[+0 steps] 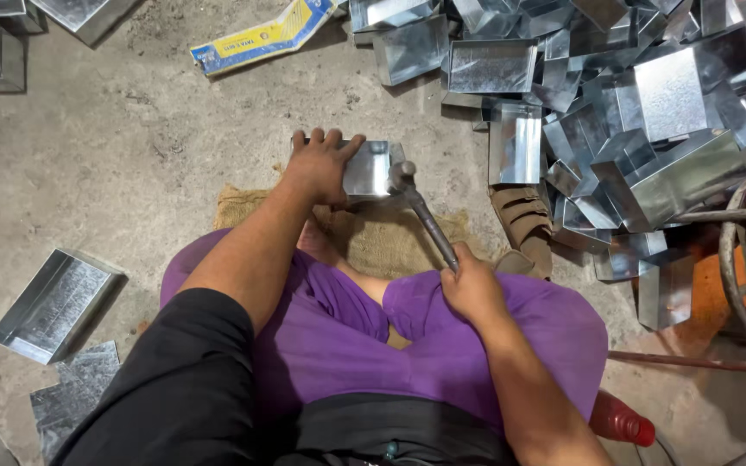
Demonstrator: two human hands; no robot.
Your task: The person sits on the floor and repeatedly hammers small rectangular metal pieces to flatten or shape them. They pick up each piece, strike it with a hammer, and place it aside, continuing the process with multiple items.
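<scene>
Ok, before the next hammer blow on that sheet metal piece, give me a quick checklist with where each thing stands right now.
1. Left hand pressing the sheet metal piece flat: ok, palm and fingers lie on it.
2. Right hand gripping the hammer: ok, closed around the low end of the handle.
3. Hammer head on the piece: ok, at its right part.
4. Left fingers away from the hammer head: not ok, the thumb is close beside it.
5. Burlap mat under the piece: ok.
6. Piece sitting level: cannot tell.
7. Pile of metal pieces apart from the work: ok, off to the right.
</scene>
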